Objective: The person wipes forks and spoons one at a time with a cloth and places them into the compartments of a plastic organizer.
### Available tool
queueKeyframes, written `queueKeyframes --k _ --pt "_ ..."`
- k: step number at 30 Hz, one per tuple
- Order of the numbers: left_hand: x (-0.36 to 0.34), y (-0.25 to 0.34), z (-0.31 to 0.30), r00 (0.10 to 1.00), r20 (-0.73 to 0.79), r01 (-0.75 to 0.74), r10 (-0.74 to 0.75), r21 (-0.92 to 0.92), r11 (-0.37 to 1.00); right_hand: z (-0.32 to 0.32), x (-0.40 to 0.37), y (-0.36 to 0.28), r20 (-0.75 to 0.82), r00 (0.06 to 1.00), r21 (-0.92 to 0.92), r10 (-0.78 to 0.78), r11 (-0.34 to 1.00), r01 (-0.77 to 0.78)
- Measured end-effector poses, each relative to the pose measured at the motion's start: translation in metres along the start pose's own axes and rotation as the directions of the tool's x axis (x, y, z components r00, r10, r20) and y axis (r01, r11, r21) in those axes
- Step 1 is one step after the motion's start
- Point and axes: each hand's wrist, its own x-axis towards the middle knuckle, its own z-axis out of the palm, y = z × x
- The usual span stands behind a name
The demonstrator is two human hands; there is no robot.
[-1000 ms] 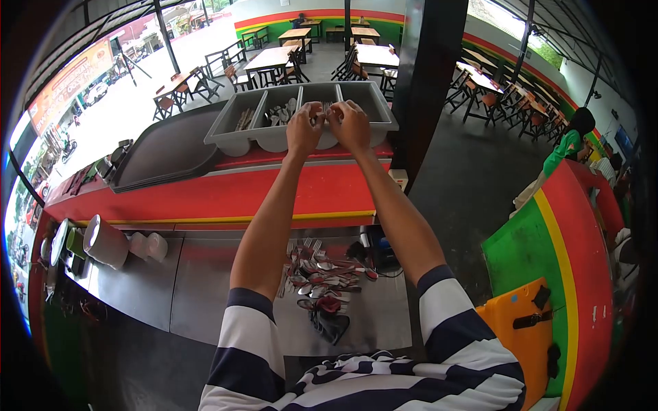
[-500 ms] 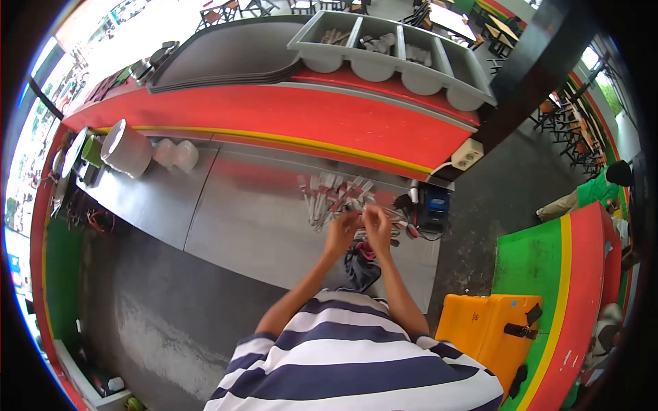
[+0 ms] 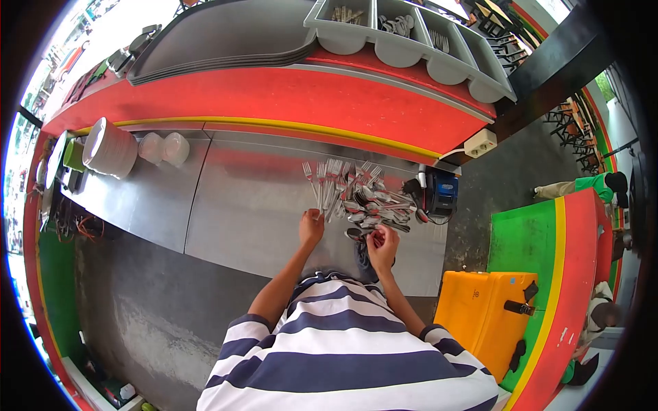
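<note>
A pile of forks and spoons lies on the metal counter. My left hand is at the lower left end of the forks, its fingers closed at the handle of one fork; the fingertips are small in view. Just below the spoons is my right hand, fingers pinched together over something red and dark that I cannot make out. A dark cloth lies partly hidden beside that hand.
A grey divided cutlery tray and stacked dark trays stand on the red ledge. White bowls are at the counter's left. A blue-black device sits right of the spoons. An orange box stands lower right.
My hands have moved apart: the left went left and down to the fork handles, the right down beside the spoons. The camera view has shifted, and more of the pile shows.
</note>
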Motion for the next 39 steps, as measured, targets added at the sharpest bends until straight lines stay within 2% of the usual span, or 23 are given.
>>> queueKeyframes --k 2,3,6,7,12,16,19,21,22,23,24,26,27,29,30,32,33,36,37,39 --pt "0.007 0.003 0.007 1.000 0.020 0.004 -0.006 0.082 0.997 -0.003 -0.015 -0.006 -0.173 0.977 -0.212 -0.125 0.973 0.087" --pt "0.010 0.005 0.011 0.999 0.031 0.004 -0.008 0.123 0.992 -0.001 -0.026 -0.002 -0.125 0.989 -0.204 -0.077 0.978 0.050" --pt "0.015 0.012 0.013 0.996 0.044 0.075 -0.082 0.153 0.985 0.006 -0.057 -0.009 -0.095 0.984 -0.368 0.150 0.913 -0.175" --pt "0.017 0.016 0.010 0.992 0.055 0.100 -0.111 0.174 0.980 0.009 -0.065 -0.001 -0.031 0.978 -0.307 0.208 0.929 -0.207" --pt "0.028 0.013 0.001 0.966 0.134 0.191 -0.221 0.201 0.961 0.032 -0.082 0.033 -0.063 0.985 -0.211 0.162 0.962 -0.172" --pt "0.034 0.003 -0.002 0.961 0.227 0.110 -0.159 0.213 0.971 0.033 -0.076 0.034 -0.119 0.974 -0.064 0.194 0.977 -0.203" --pt "0.035 -0.012 0.000 0.957 0.276 0.034 -0.088 0.196 0.980 0.032 -0.071 0.015 -0.223 0.954 0.006 0.198 0.979 -0.202" --pt "0.034 -0.030 -0.001 0.944 0.328 -0.026 -0.041 0.198 0.980 0.030 -0.066 -0.009 -0.198 0.962 0.115 0.186 0.980 -0.165" --pt "0.031 -0.034 -0.005 0.918 0.381 0.129 -0.112 -0.020 0.991 0.032 -0.065 -0.016 -0.186 0.966 0.171 0.181 0.974 -0.149" --pt "0.028 -0.039 -0.009 0.880 0.447 0.288 -0.164 -0.226 0.931 0.036 -0.064 -0.021 -0.165 0.975 0.199 0.146 0.973 -0.112" --pt "0.024 -0.043 -0.012 0.832 0.520 0.438 -0.192 -0.406 0.802 0.040 -0.061 -0.029 -0.122 0.986 0.235 0.117 0.968 -0.086" --pt "0.011 -0.051 -0.020 0.867 0.491 0.366 -0.081 -0.518 0.773 0.048 -0.047 -0.054 -0.040 0.998 0.310 0.055 0.950 -0.040" --pt "0.003 -0.052 -0.026 0.881 0.471 0.328 -0.028 -0.569 0.754 0.052 -0.043 -0.063 0.009 1.000 0.279 -0.007 0.960 0.004" --pt "-0.014 -0.026 -0.054 0.889 0.456 0.228 0.034 -0.507 0.831 0.062 -0.033 -0.078 0.111 0.985 0.228 -0.128 0.968 0.100" --pt "-0.022 -0.017 -0.064 0.891 0.450 0.175 0.064 -0.471 0.864 0.070 -0.032 -0.081 0.143 0.981 0.221 -0.135 0.970 0.101" --pt "-0.033 -0.048 -0.046 0.911 0.403 0.062 0.087 -0.343 0.937 0.088 -0.030 -0.079 0.208 0.967 0.209 -0.149 0.972 0.105" --pt "-0.036 -0.060 -0.039 0.919 0.380 0.007 0.100 -0.272 0.962 0.095 -0.028 -0.076 0.178 0.971 0.214 -0.160 0.969 0.121" --pt "-0.038 -0.021 -0.082 0.871 0.489 0.166 0.032 -0.356 0.920 0.096 -0.019 -0.081 0.202 0.958 0.218 -0.204 0.963 0.159" --pt "-0.041 -0.017 -0.087 0.867 0.496 0.186 0.053 -0.421 0.888 0.095 -0.015 -0.079 0.201 0.947 0.180 -0.251 0.960 0.216" --pt "-0.047 -0.008 -0.095 0.853 0.511 0.224 0.106 -0.541 0.811 0.093 -0.008 -0.080 0.175 0.952 0.170 -0.252 0.960 0.223"
